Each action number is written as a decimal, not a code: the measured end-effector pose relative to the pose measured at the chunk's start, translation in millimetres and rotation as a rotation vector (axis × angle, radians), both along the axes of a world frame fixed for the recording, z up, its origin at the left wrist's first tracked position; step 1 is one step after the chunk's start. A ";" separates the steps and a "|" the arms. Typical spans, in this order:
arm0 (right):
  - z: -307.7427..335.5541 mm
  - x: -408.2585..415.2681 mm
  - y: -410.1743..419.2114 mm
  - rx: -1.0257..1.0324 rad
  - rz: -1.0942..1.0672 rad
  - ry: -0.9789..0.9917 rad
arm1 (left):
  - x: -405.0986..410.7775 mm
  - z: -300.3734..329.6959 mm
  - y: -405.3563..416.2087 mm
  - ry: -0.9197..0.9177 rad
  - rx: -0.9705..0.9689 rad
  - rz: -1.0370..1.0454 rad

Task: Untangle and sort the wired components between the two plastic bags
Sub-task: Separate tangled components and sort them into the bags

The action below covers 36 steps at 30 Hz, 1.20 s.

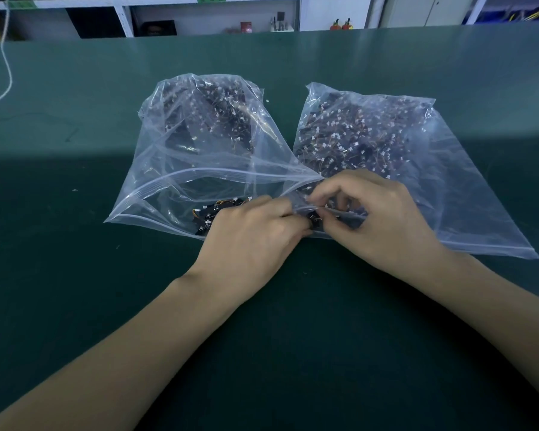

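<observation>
A dark green surface [75,306] carries two clear bags. Between their mouths, both hands pinch one small black component [313,218]: left hand [255,234], right hand [371,219]. Best to tease its wires free slowly, holding the clump down. No writing is legible; shelf labels blur.
</observation>
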State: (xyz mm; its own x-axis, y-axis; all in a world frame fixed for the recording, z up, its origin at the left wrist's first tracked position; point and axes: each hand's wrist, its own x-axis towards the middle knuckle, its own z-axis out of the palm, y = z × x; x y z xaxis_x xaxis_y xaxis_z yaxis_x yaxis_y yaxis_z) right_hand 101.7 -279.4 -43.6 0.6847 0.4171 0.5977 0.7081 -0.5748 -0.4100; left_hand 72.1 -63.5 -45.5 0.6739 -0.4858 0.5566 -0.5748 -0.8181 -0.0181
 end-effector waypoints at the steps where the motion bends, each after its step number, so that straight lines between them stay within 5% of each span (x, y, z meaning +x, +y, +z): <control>1: 0.2 0.0 0.0 -0.002 0.000 -0.002 | -0.8 0.3 -0.6 0.002 0.019 0.017; 10: 0.1 0.1 1.5 -0.013 0.010 0.012 | 2.2 -4.2 -1.3 0.053 0.117 0.125; 17: -0.5 -0.4 0.4 -0.025 0.010 0.060 | 1.9 5.4 4.9 0.028 -0.270 0.099; 26: -1.3 0.6 -0.4 -0.106 -0.015 0.097 | 16.8 3.9 54.2 0.196 -0.073 0.482; 36: -2.9 2.3 -0.9 -0.159 -0.064 0.099 | 19.5 3.2 60.4 0.252 -0.094 0.475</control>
